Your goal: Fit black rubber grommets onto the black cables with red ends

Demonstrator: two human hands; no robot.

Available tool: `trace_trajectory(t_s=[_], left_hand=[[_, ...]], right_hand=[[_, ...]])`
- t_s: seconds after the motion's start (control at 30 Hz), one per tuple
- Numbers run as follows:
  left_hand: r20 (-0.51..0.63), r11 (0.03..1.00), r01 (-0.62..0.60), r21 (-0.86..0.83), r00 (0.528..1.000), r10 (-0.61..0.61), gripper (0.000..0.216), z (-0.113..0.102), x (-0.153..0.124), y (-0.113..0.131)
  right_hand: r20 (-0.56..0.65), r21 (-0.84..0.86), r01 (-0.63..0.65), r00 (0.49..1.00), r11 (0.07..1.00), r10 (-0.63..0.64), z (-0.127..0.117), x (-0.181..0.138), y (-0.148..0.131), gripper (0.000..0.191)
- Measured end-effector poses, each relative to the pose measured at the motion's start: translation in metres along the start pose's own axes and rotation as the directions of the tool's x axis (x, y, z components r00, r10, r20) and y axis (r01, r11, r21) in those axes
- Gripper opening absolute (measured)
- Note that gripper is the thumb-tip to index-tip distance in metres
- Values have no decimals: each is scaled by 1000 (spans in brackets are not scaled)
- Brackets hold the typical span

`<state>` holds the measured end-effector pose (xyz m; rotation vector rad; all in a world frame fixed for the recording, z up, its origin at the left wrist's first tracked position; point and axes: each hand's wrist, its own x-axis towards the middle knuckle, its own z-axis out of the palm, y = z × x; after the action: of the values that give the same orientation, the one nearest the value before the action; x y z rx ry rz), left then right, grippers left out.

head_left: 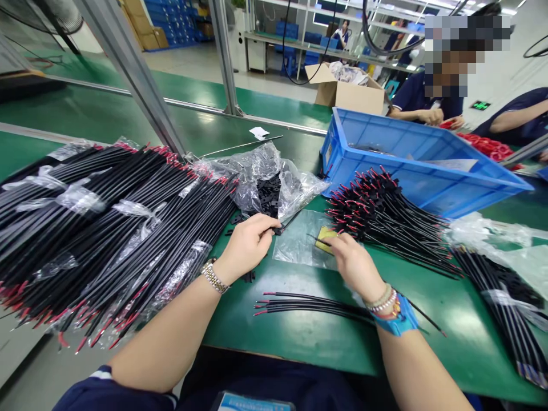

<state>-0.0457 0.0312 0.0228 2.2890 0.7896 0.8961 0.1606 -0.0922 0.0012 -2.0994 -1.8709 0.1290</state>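
One small black piece [278, 230] is pinched in your left hand [249, 246], near the open plastic bag [265, 158] on the green table [317, 345]. Your right hand [358, 265] holds a thin black wire [321, 240] over a yellow pad [327, 233]; I cannot tell if they touch. Loose wires [308, 302] lie on the near side of the table, wire bundles [107, 228] at left, and a wire pile [398, 214] at right, in front of the blue bin [464, 193].
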Motion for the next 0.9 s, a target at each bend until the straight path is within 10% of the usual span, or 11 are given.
trace_trajectory(t_s=[0.5,0.73,0.9], left_hand=[[192,966,183,-185,970,-147,19,11,-4,4],[335,783,399,-477,906,-258,23,19,-4,7],[454,477,580,-660,814,-363,33,23,-5,8]], right_hand=[[127,-200,-83,986,976,110,6,9,10,32],[113,8,-57,992,998,56,0,7,12,31],[-41,328,73,997,942,-63,-12,1,-1,24]])
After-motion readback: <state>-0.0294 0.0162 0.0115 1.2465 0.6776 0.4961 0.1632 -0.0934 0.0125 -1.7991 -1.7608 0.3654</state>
